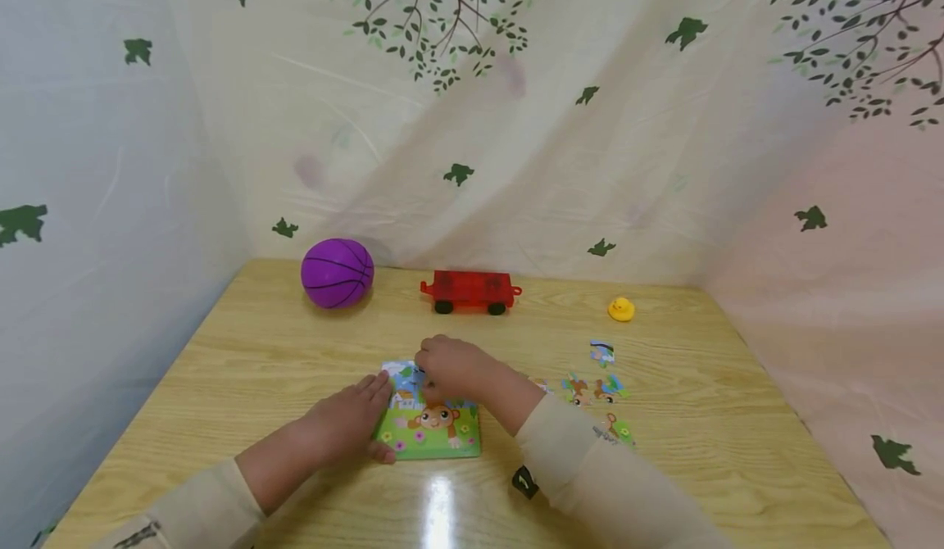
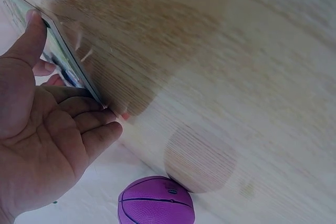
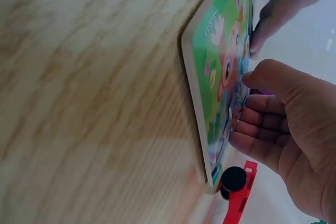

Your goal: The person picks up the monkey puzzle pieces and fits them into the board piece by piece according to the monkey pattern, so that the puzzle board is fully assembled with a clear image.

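Note:
A jigsaw puzzle board [image 1: 442,448] with a monkey on a green and blue picture lies on the table in the head view. Along its left side rests my left hand [image 1: 342,422], its fingers extended over the edge and its thumb near the lower left corner. Over the upper part of the board, my right hand [image 1: 460,373] pinches a puzzle piece [image 3: 229,123] with bent fingers and thumb. The right wrist view shows that piece tilted against the board's surface; the fingers hide most of it.
Several loose puzzle pieces [image 1: 602,353] lie right of the board, some partly behind the right sleeve. A small black object [image 1: 524,482] sits beside that sleeve. Farther back stand a purple ball [image 1: 337,274], a red toy wagon [image 1: 472,288] and a yellow rubber duck [image 1: 622,310].

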A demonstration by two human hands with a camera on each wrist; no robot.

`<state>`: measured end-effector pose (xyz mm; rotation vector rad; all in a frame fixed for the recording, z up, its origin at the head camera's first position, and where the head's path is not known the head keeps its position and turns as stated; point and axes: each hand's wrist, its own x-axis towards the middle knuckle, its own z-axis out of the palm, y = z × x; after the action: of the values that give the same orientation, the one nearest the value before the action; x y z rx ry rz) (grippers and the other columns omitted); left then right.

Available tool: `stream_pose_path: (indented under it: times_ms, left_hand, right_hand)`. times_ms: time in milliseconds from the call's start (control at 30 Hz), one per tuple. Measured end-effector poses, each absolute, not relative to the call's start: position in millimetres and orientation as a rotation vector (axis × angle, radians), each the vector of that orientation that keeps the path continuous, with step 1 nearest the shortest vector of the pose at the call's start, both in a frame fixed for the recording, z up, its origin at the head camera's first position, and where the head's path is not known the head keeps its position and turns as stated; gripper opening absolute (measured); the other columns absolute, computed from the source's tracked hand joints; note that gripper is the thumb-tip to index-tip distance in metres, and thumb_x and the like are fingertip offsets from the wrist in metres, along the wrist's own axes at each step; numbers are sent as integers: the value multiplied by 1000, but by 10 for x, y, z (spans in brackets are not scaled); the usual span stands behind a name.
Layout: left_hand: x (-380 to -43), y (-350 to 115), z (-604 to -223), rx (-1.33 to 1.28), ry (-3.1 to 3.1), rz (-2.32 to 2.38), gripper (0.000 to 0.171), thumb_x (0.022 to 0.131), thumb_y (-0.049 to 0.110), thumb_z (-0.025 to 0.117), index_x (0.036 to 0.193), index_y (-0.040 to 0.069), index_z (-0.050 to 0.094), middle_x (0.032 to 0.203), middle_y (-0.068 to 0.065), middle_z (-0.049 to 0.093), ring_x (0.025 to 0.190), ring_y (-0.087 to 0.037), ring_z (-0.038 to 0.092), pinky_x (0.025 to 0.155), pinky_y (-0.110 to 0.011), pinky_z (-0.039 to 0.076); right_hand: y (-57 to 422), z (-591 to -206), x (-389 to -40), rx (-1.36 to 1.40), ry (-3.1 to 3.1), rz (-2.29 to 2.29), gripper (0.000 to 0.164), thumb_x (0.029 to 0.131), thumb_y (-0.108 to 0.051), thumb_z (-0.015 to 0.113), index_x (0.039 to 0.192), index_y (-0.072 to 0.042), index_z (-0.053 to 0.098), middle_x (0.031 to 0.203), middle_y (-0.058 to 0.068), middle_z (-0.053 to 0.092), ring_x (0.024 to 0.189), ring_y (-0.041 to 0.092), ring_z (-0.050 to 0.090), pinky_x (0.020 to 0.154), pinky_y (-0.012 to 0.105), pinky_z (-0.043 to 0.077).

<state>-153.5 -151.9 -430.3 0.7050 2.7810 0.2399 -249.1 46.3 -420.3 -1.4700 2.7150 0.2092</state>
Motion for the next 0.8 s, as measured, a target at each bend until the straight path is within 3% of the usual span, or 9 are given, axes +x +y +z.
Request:
stream_pose_path:
  times_ms: [533, 800]
  left_hand:
    - [-1538, -1534, -4305, 711, 2788, 251, 106, 76, 58, 73, 146, -12, 33, 155, -29, 30, 143, -46, 31, 117, -54, 31]
    - [-1546, -1537, -4327, 731, 2789, 250, 107, 76, 58, 73, 145, -13, 34, 154, -30, 30, 142, -46, 31, 117, -54, 31]
  right_hand:
    - [320, -4239, -2473, -1424, 2720, 379, 19, 96, -22, 57, 101, -14, 74, 93, -3, 58, 79, 12, 50, 74, 25, 51]
    - [291, -4315, -2412, -1331, 2743, 374, 9, 89, -22, 71, 95, -18, 76, 103, -3, 59, 89, 13, 51, 80, 24, 53]
